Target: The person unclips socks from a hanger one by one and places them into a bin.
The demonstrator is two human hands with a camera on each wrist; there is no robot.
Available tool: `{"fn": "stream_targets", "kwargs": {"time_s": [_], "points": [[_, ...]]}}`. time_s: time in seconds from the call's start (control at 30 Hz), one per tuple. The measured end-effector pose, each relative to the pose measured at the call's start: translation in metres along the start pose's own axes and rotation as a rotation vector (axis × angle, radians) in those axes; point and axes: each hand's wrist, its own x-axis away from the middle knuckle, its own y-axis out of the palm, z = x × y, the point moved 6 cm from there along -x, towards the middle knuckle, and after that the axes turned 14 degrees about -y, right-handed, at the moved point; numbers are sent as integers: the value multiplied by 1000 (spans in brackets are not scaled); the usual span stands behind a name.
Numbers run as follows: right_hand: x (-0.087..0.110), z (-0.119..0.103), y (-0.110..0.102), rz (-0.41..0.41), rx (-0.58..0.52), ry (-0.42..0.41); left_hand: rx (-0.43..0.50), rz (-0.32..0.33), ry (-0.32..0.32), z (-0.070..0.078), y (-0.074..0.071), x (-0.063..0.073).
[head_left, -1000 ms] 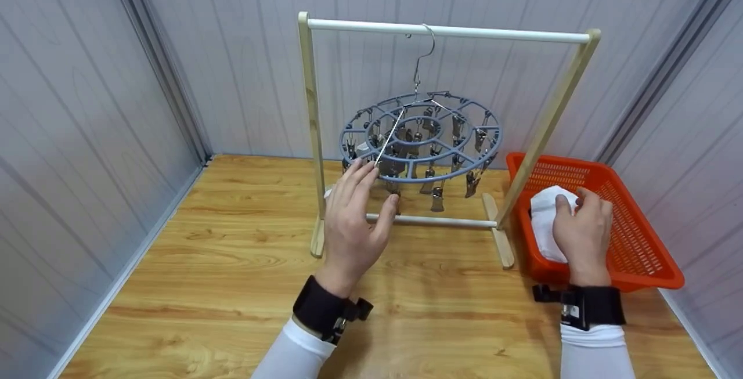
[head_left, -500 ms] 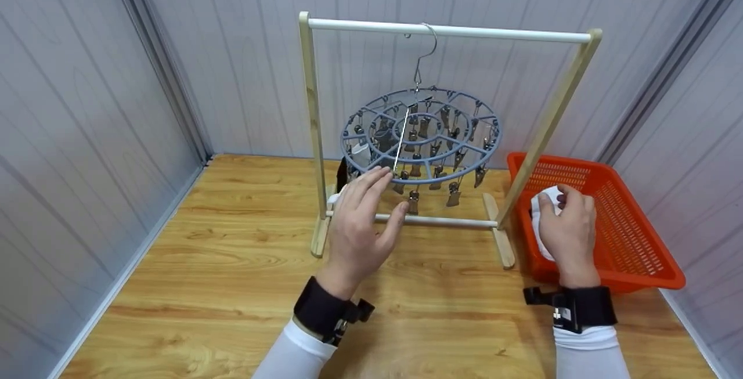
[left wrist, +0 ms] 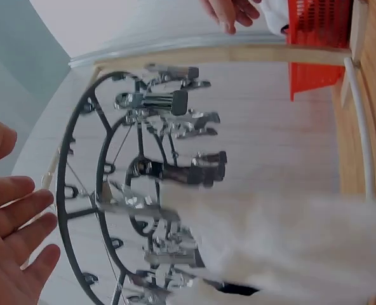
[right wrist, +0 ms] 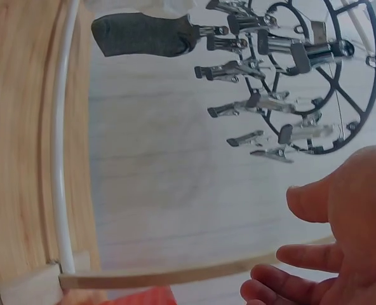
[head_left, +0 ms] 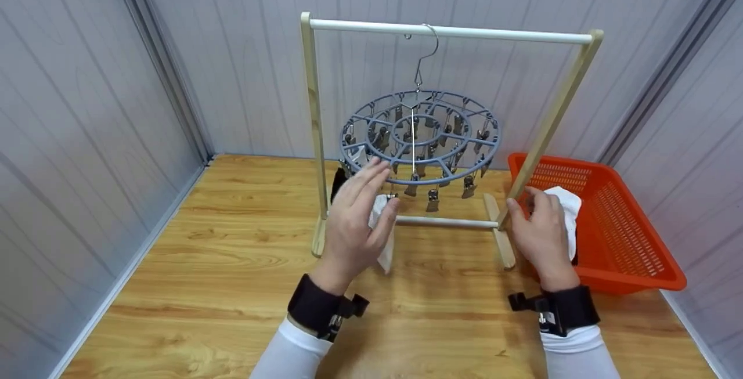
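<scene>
A round blue-grey clip hanger [head_left: 421,180] with many metal clips hangs by its hook from a rack. My left hand [head_left: 357,222] is at the hanger's near-left rim, fingers extended, holding nothing. Partly behind that hand hangs a white sock-like cloth [head_left: 385,258], which looms blurred in the left wrist view. A dark sock [right wrist: 143,35] hangs from a clip, plain in the right wrist view. My right hand [head_left: 540,237] is beside the rack's right post, its fingers loosely bent and nothing in them. White cloth [head_left: 569,205] lies in the orange basket [head_left: 644,222], partly hidden behind this hand.
The wooden rack [head_left: 548,118] has a white top bar [head_left: 511,34] and a white lower bar [head_left: 447,222]. It stands on a wood-grain table [head_left: 209,298], with pale panel walls [head_left: 244,65] behind and at both sides. The basket stands right of the rack.
The hanger has turned, its near side travelling right, and the white hanging cloth has come into view by my left hand. My right hand has moved left from over the basket to the post.
</scene>
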Motion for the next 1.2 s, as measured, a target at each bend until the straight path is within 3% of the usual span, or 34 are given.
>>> {"fn": "stream_targets", "kwargs": {"time_s": [0.3, 0.63, 1.2], "points": [[4, -17, 25, -127, -81, -34, -202, -12, -147, -27, -7, -1], [10, -28, 45, -233, -208, -27, -223, -26, -97, -22, -2, -1], [18, -43, 73, -368, -340, -144, -191, -46, -50, -10, 4, 2]]}}
